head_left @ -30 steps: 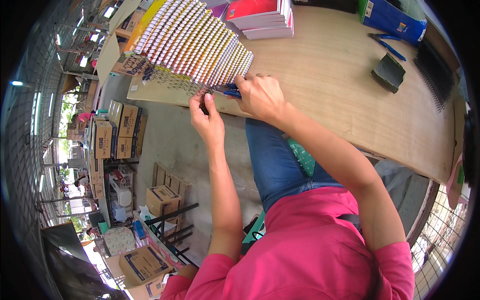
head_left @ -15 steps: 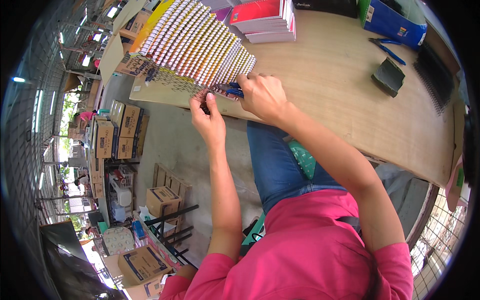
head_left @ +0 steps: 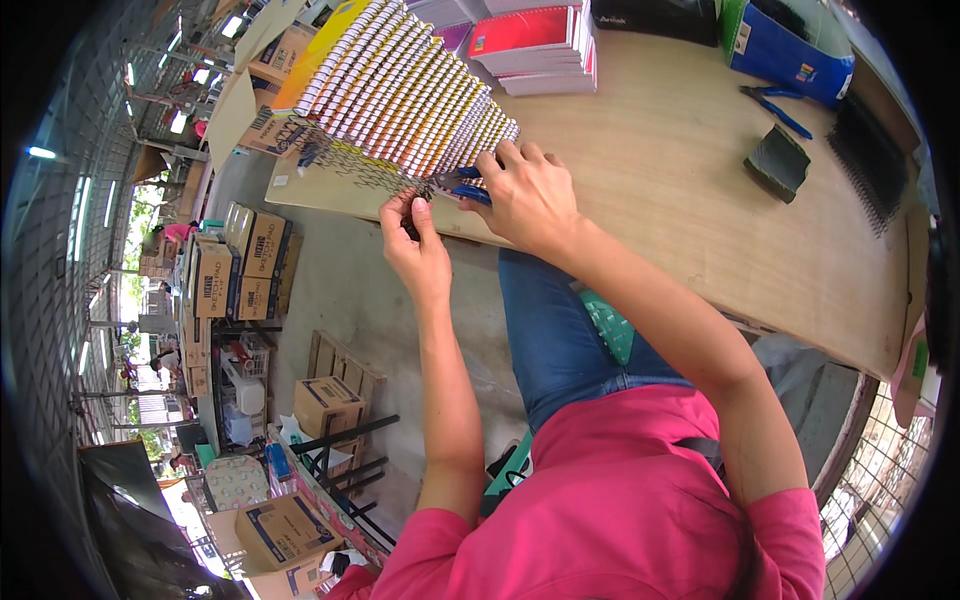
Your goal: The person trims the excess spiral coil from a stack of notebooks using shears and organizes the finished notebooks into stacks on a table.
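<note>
A tall stack of spiral-bound notebooks [head_left: 410, 90] with yellow and orange covers lies at the table's near left edge. Loose wire ends [head_left: 350, 165] hang in a dark tangle from their coils. My right hand [head_left: 535, 195] is closed round blue-handled pliers [head_left: 472, 192] at the stack's near corner; the jaws are partly hidden among the wires. Just left of it, my left hand [head_left: 415, 250] is curled beneath the corner, thumb and fingers pinched on dark wire ends. What lies deeper in that palm is hidden.
Red notebooks [head_left: 535, 50] are piled behind the stack. To the right lie another pair of pliers [head_left: 778, 108], a dark block [head_left: 778, 163], black wire coils [head_left: 868, 160] and a blue box [head_left: 790, 60]. Cartons [head_left: 255, 245] stand on the left, beyond the table edge [head_left: 350, 208].
My right fingers have loosened and lifted a little, and the pliers' handles stand wider apart. My left hand stays under the corner. The view has shifted slightly.
</note>
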A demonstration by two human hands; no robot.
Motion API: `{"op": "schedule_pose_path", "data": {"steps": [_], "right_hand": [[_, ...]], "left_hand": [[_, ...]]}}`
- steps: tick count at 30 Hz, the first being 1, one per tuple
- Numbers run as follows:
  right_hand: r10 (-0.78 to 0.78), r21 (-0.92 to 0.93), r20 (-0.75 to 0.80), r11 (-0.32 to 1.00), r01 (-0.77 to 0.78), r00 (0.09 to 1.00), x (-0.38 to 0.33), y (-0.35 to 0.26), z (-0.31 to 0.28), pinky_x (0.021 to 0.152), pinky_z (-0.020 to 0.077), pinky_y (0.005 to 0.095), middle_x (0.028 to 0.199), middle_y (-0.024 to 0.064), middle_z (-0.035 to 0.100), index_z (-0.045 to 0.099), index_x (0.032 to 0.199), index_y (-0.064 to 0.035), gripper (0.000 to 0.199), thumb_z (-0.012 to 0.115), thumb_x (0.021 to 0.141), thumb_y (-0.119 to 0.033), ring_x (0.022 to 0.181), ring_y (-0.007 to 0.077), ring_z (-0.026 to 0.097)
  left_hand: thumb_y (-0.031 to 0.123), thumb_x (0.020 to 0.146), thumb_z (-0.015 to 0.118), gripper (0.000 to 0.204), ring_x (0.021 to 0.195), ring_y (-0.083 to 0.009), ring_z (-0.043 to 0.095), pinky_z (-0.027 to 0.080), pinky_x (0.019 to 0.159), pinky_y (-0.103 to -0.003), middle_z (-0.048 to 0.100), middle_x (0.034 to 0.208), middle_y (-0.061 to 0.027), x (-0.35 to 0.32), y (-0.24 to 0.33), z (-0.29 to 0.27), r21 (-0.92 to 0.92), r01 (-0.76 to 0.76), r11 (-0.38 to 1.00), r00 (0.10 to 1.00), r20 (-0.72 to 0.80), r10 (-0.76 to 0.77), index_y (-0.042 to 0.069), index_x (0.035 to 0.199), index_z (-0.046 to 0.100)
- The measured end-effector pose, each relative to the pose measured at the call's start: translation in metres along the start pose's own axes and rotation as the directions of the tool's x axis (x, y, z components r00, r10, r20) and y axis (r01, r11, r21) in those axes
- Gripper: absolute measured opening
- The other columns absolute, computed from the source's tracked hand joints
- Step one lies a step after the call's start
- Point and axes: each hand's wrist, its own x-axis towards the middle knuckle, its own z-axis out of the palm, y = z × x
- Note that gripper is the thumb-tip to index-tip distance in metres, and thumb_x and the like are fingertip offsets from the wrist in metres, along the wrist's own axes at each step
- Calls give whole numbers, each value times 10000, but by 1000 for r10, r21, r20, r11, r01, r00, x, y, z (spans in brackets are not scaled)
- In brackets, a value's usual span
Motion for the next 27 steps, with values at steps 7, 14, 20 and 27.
{"op": "schedule_pose_path", "data": {"steps": [7,14,20,27], "right_hand": [[20,80,221,996,-38,975,8,6,5,641,530,497,866,163,666,635,956,-8,395,729,805,-360,804,343,684],[-44,33,-4,998,44,999,6,0,-8,661,503,502,951,156,646,639,957,-18,371,744,787,-331,879,331,666],[4,51,124,999,-10,992,13,-4,-7,689,510,518,955,153,640,639,956,-17,352,742,790,-310,896,341,662],[15,76,155,997,-27,988,11,-7,-16,730,526,529,984,162,633,628,991,-4,363,740,792,-287,922,364,656]], "left_hand": [[211,1001,583,219,703,-45,534,385,514,-203,654,920,-34,3,-7,-1,16,-54,998,998,-21,54,17,1103,584],[137,999,568,222,828,-166,632,521,753,-316,662,993,-119,3,4,-6,28,13,1000,999,30,-14,-57,1107,580],[133,1004,556,226,834,-167,636,526,751,-311,656,989,-120,7,10,-2,-10,16,1000,1000,23,-16,-60,1121,573],[135,1011,536,229,837,-168,637,530,750,-303,644,1010,-120,7,3,-13,-29,61,998,998,8,-60,-53,1139,561]]}}
